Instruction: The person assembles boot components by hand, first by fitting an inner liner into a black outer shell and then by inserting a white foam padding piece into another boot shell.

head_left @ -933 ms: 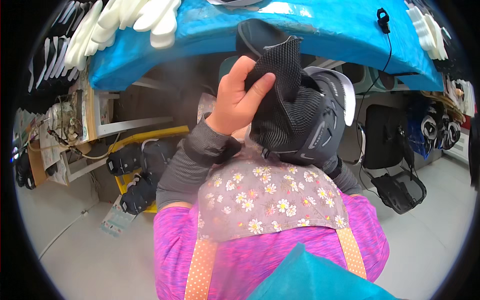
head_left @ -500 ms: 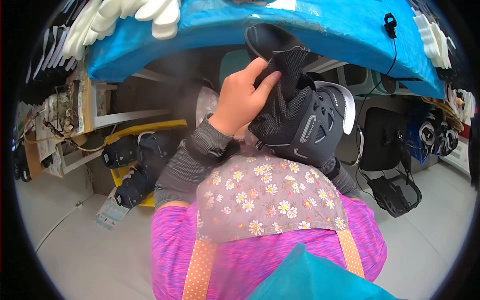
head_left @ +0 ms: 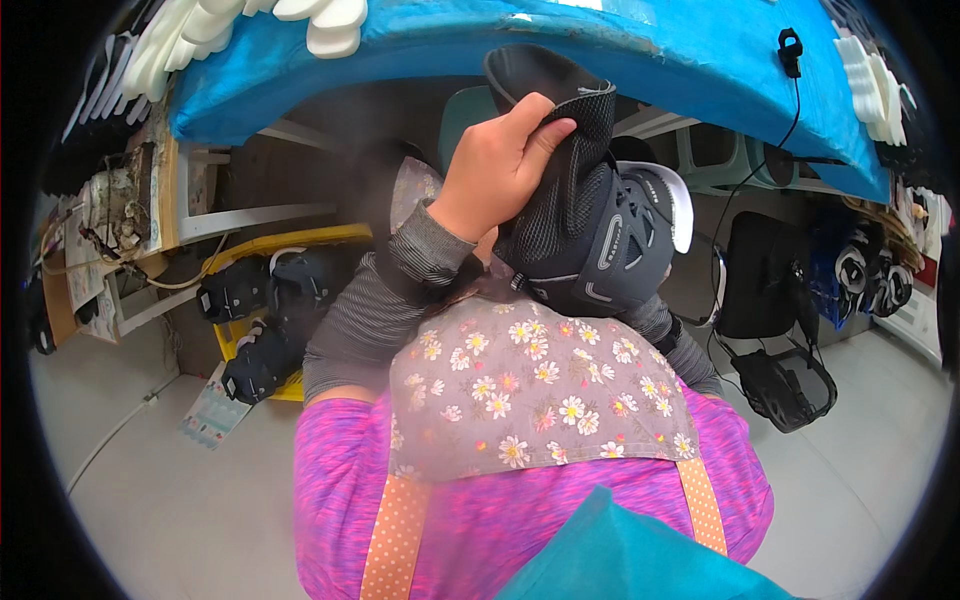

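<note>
A black shoe (head_left: 590,255) with a mesh upper, a tall soft collar and a white sole (head_left: 675,205) is held above my lap, toe end to the right. My left hand (head_left: 500,165) pinches the mesh collar (head_left: 582,125) between thumb and fingers, pulling it upright; the collar's mouth gapes at the top. My right forearm (head_left: 655,325), in a grey striped sleeve, runs under the shoe. Nearly all of my right hand is hidden behind the shoe, so its fingers do not show.
Ahead stands a blue-covered table (head_left: 420,45), with white sole-shaped pieces (head_left: 335,30) stacked at its left. More black shoes (head_left: 255,365) sit in a yellow crate (head_left: 300,240) on the left. A black chair (head_left: 755,280) and a dangling black cable (head_left: 765,165) are at right.
My left hand has moved slightly up and right, with the collar drawn more upright. The shoe has shifted a little up and left and turned slightly.
</note>
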The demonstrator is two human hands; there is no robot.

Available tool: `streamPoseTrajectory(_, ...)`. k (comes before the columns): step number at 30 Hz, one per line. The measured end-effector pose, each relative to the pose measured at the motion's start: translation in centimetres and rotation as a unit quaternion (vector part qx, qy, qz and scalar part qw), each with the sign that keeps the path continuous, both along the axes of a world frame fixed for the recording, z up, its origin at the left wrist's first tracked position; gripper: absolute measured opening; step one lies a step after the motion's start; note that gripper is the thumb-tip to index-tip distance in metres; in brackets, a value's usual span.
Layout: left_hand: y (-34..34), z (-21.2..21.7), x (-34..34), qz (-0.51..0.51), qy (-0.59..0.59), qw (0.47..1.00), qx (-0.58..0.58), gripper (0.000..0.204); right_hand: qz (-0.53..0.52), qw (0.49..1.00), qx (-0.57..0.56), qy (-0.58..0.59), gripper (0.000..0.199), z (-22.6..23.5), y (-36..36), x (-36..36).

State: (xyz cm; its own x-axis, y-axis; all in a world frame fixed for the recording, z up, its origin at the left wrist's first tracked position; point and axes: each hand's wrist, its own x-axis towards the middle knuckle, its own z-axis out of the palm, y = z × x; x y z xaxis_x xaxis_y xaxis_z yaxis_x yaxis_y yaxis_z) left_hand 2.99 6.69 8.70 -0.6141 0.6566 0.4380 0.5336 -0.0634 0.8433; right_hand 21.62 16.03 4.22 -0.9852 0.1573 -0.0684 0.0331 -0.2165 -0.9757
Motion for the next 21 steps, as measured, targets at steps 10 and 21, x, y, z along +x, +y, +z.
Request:
streamPoseTrajectory(10, 0.0, -1.2, -0.8, -0.017, 0.114, 0.993, -0.013, 0.017, 0.01, 0.999, 0.042, 0.009, 0.064, -0.1, 0.8, 1.0)
streamPoseTrajectory(21, 0.6, -4.0, 1.9, 0.058, 0.075, 0.991, -0.093, 0.017, -0.005, 0.996, 0.085, 0.019, 0.063, -0.5, 0.3, 1.2)
